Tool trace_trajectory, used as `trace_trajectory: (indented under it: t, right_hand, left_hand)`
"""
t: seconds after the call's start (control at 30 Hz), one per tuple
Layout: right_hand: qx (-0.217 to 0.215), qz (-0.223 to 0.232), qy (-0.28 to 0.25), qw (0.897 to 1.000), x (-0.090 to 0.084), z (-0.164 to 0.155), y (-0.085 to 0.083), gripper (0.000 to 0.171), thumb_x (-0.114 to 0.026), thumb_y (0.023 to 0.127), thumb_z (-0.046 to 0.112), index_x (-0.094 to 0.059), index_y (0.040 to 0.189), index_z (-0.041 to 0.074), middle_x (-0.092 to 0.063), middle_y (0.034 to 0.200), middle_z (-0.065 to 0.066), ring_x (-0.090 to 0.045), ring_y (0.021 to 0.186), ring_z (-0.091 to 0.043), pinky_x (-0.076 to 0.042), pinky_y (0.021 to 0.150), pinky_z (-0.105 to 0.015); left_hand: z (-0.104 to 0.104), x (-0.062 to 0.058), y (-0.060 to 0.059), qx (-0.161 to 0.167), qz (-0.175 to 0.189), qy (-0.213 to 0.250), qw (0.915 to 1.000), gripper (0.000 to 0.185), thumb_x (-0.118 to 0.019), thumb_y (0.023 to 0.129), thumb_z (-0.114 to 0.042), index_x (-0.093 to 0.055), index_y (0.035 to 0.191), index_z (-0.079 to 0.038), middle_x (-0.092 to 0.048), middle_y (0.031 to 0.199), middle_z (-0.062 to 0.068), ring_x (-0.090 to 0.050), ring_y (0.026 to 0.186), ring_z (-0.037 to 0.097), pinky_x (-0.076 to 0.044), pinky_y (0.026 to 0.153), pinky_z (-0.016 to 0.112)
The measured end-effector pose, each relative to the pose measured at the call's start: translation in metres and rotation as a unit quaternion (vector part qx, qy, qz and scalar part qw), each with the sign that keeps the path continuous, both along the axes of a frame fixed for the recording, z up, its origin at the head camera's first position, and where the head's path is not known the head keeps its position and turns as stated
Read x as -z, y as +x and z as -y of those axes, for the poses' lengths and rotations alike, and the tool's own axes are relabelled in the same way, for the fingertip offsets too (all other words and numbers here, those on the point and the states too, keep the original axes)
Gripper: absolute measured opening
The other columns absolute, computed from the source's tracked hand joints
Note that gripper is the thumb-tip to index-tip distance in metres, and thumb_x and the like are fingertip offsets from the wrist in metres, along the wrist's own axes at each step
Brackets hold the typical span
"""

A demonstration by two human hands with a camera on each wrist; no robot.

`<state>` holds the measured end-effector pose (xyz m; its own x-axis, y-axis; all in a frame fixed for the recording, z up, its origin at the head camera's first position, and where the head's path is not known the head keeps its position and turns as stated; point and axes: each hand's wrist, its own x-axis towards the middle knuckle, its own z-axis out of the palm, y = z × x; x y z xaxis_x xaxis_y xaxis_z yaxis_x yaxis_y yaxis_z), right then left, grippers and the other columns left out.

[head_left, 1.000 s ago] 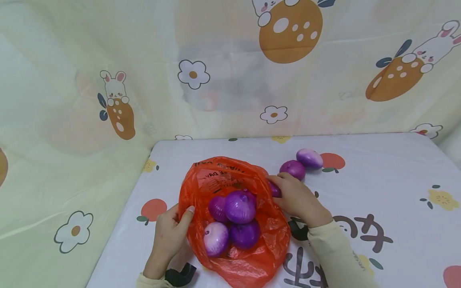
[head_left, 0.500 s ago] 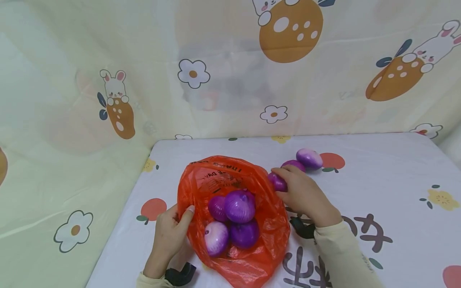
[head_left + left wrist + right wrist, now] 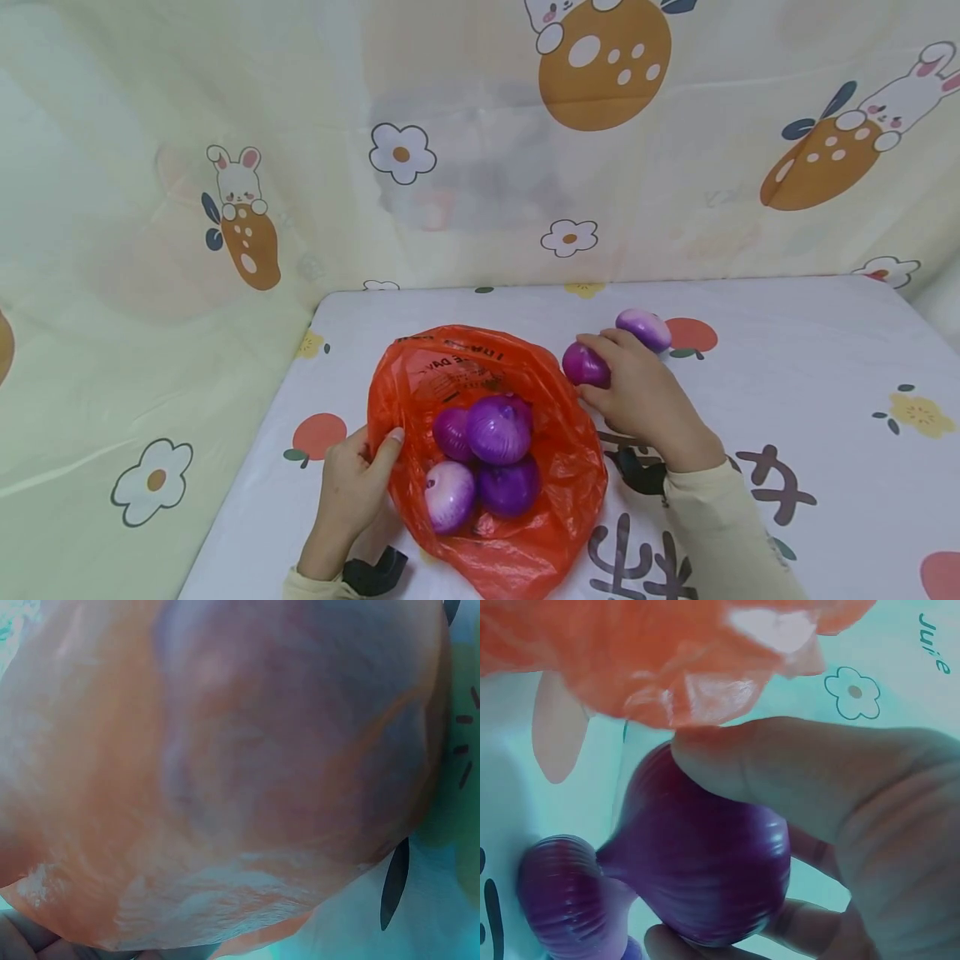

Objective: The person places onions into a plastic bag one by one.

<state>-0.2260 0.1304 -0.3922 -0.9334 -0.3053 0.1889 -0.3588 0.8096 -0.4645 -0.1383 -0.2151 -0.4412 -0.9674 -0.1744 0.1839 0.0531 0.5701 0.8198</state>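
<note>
Both hands are occupied: the left hand (image 3: 356, 475) pinches the left rim of a red plastic bag (image 3: 555, 517), its thumb laid over the inside edge, while the right hand (image 3: 648, 404) grips a red onion (image 3: 585, 365) between thumb and fingers, just beside the bag's right rim. Whether that onion touches the tabletop (image 3: 810, 358) cannot be told. Another onion, the paler one (image 3: 643, 331), lies on the printed cloth just beyond the right hand's knuckles. Inside the bag, whose mouth gapes upward, sits a cluster of onions (image 3: 498, 429); four are plain, with part of one more showing behind the topmost. Through the left wrist camera, the bag's film fills most of the view and blurs its contents. Behind the tabletop hangs a cream curtain (image 3: 480, 75) printed with rabbits, carrots and white flowers.
</note>
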Motion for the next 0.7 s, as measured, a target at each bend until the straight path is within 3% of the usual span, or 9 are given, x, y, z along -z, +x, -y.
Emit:
trace_trajectory:
  t: [0.7]
  right_hand:
    - [0.013, -0.021, -0.038, 0.999, -0.022, 0.006, 0.013, 0.071, -0.085, 0.084, 0.022, -0.056, 0.148, 0.009, -0.049, 0.150, -0.028, -0.053, 0.129, -0.052, -0.057, 0.084, -0.066]
  left_hand:
    - [0.000, 0.000, 0.000, 0.005, -0.011, 0.002, 0.9999, 0.019, -0.067, 0.101, -0.023, -0.074, 0.097, -0.006, -0.070, 0.072, -0.001, -0.061, 0.062, 0.013, -0.056, 0.056, 0.024]
